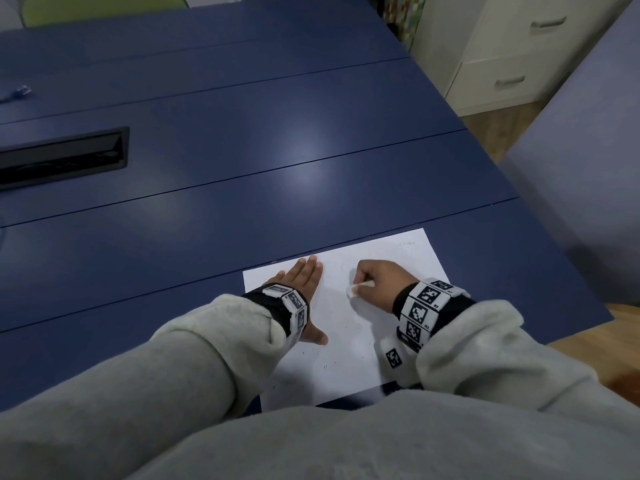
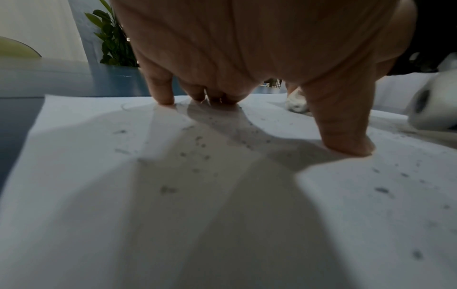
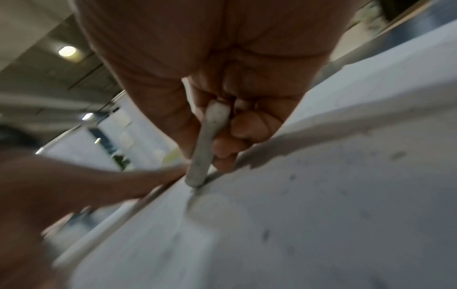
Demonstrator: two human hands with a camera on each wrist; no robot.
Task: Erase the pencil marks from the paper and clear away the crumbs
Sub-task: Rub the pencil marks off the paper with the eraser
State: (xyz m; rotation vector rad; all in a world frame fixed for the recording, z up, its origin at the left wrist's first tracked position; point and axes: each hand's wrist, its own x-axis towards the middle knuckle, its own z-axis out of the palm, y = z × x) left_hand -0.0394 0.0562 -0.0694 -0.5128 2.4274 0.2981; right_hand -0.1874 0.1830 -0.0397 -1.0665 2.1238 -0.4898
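White paper (image 1: 349,341) bears faint, unreadable pencil writing (image 1: 407,243)

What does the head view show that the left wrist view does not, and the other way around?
Only the head view: the right hand gripping the eraser, the whole blue table, faint writing at the paper's far corner. Only the left wrist view: a plant, and the crumbs up close. Both: the left hand flat on the paper.

right wrist view smeared with blur; eraser (image 3: 210,144) half buried in the right hand (image 3: 217,74), faint writing (image 1: 407,243) at the paper (image 1: 346,341) corner too small to read.
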